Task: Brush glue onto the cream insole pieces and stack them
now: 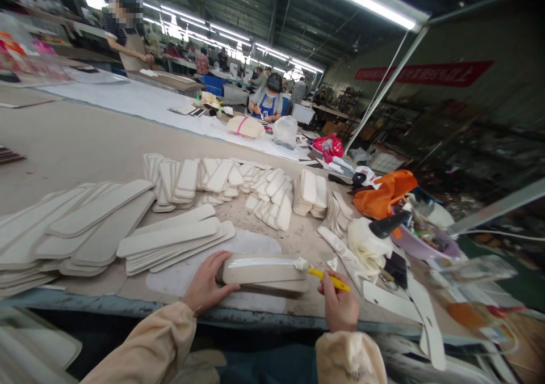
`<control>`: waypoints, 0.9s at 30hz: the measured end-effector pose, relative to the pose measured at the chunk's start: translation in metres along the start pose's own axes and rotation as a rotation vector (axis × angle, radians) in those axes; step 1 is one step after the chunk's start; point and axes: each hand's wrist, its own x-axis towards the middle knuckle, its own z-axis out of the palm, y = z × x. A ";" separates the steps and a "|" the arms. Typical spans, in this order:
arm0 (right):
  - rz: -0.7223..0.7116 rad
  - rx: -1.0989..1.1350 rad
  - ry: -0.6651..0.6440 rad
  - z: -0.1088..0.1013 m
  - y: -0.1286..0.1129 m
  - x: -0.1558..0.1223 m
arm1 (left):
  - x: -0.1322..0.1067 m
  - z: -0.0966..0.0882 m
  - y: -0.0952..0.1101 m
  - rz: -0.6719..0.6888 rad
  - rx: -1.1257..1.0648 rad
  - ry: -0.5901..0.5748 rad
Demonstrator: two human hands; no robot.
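A stack of flat beige panels with rounded ends (264,275) lies near the table's front edge. My left hand (210,282) grips its left end, thumb in front and fingers behind. In my right hand (339,304) is a yellow-handled brush (330,278), its head clotted with white paste and touching the top panel's right end. A shiny white streak of wet paste (259,262) runs along that panel's far side. Beneath the stack spreads a pale sheet (259,241). Just left of it, more long panels (174,236) are fanned out.
Several piles of smaller panels (221,177) stand farther back, and larger ones (80,225) at left. To the right are a white plastic-wrapped container (366,242), an orange cloth (385,194), a purple basin (419,245) and a clear jar (481,270). Co-workers (268,100) are across the table.
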 end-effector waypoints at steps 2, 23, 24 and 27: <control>-0.012 0.061 0.024 0.004 -0.002 -0.006 | 0.000 -0.001 0.001 -0.002 -0.007 0.000; -0.112 0.369 -0.368 0.064 -0.045 -0.058 | -0.001 -0.001 0.001 0.008 -0.016 -0.002; -0.103 0.347 -0.354 0.059 -0.041 -0.055 | -0.001 -0.001 0.000 0.009 -0.017 -0.002; -0.055 0.275 -0.270 0.041 -0.026 -0.042 | -0.001 -0.001 -0.001 0.007 -0.014 -0.004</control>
